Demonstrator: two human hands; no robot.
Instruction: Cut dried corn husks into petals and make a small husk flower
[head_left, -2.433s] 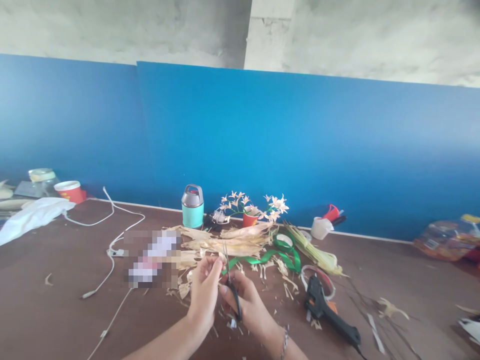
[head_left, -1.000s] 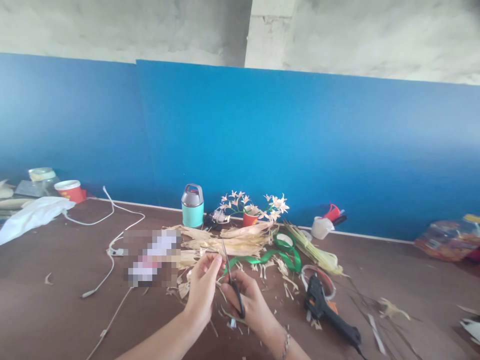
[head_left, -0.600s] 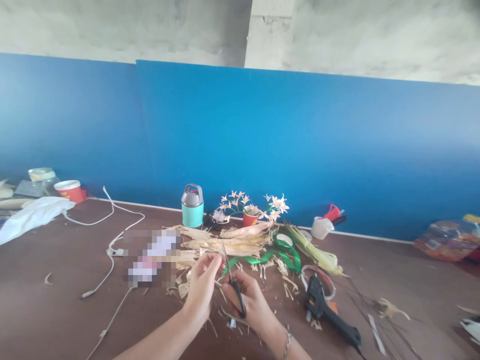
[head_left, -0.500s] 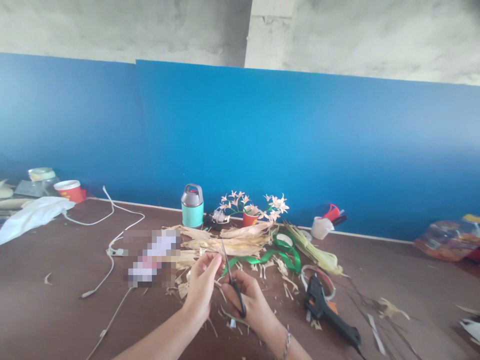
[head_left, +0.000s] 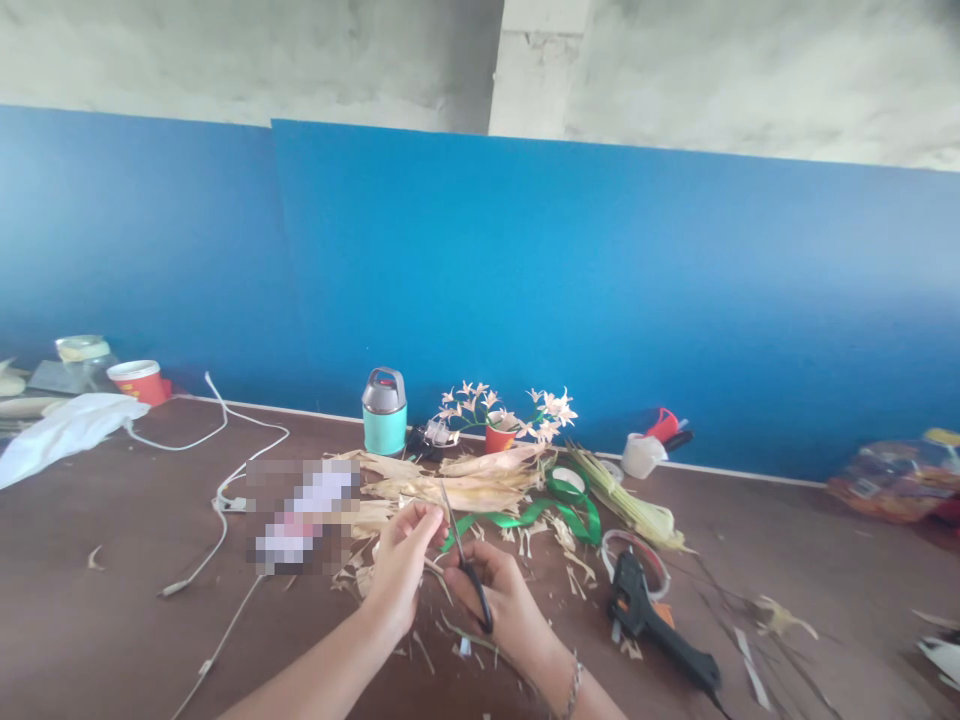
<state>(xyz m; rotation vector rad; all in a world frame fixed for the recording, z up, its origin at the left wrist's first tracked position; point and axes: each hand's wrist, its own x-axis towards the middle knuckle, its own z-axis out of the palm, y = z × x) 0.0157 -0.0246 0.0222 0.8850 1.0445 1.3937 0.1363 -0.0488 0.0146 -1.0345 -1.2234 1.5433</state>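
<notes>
My right hand (head_left: 504,597) is closed round the black handles of a pair of scissors (head_left: 477,592). Their blades point up and away, beside the fingertips of my left hand (head_left: 403,560). That left hand is closed in a pinch of thumb and fingers; whatever is between them is too small or hidden to make out. Just beyond both hands lie dried corn husks (head_left: 480,493) and a loose curl of green ribbon (head_left: 517,519). Small husk scraps (head_left: 424,650) are scattered under and around my hands.
A black glue gun (head_left: 660,625) lies to the right by a roll of tape (head_left: 660,575). Behind the husks stand a turquoise flask (head_left: 385,428) and pale flowers (head_left: 555,408) with a red cup (head_left: 499,435). White cables (head_left: 225,545) run along the left. A blue panel (head_left: 480,280) backs the table.
Very little differs. My left hand and the scissor blades have shifted slightly, while my right hand keeps its hold on the scissors.
</notes>
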